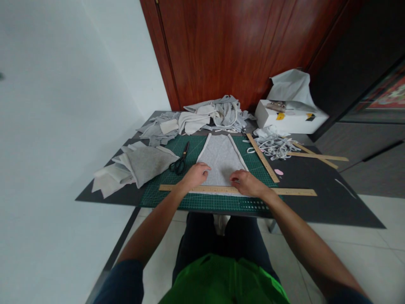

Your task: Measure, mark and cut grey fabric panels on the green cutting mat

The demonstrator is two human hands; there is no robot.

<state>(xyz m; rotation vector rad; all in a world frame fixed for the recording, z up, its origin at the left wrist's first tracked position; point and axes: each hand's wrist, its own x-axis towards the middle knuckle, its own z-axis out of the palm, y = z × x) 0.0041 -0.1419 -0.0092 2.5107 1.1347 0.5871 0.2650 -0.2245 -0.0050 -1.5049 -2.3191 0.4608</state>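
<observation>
A grey piece of knit fabric [221, 154], tapering toward the far end, lies flat on a green cutting mat [164, 196]. Its two slanted sides and its near edge show pale bands. My left hand [196, 174] rests at the fabric's left side, fingers loosely bent and apart. At the right side is my right hand [246, 182], its fingers also bent and apart, pointing inward over the cloth. Across the near part of the fabric runs a long wooden ruler [218, 189], just below both hands. Black-handled scissors [179, 164] lie left of my left hand.
Stacked grey fabric pieces [152, 162] lie at left, with a heap of cloth [215, 114] behind. To the right are a second wooden ruler [262, 158], tangled fabric strips [275, 145], crossed wooden sticks [316, 156] and a white box [291, 120]. A wall [95, 84] borders the table's left.
</observation>
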